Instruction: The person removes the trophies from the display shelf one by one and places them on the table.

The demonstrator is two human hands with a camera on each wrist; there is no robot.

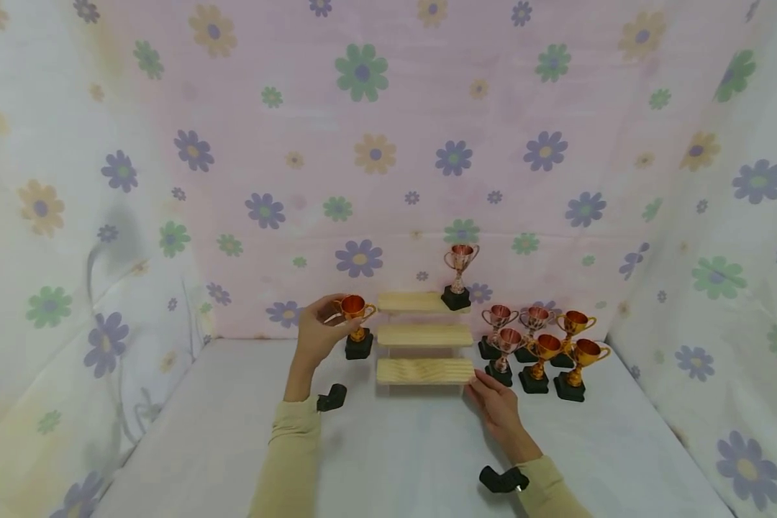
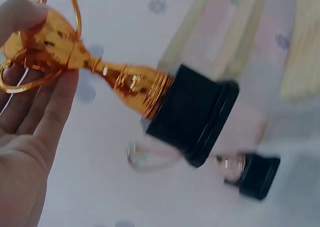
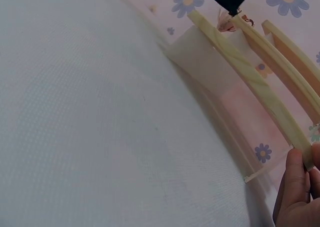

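Note:
My left hand [image 1: 317, 332] holds a gold trophy cup [image 2: 131, 85] by its bowl, thumb and fingers around it. This trophy, with its black base [image 1: 359, 345], is just left of a three-step wooden display stand [image 1: 424, 372]. In the left wrist view the cup tilts across the picture. Behind it shows a rose-gold trophy [image 2: 257, 176], partly hidden. My right hand [image 1: 497, 411] pinches the right end of the lowest wooden step [image 3: 262, 89]. Another rose-gold trophy [image 1: 456, 296] stands upright at the right end of the top step.
Right of the stand, several trophies stand close together on the white tabletop [image 1: 401, 460], rose-gold ones [image 1: 509, 341] and gold ones [image 1: 575, 377]. Flowered cloth [image 1: 401, 115] walls in the back and both sides. Clear supports [image 3: 227, 119] hold up the wooden steps.

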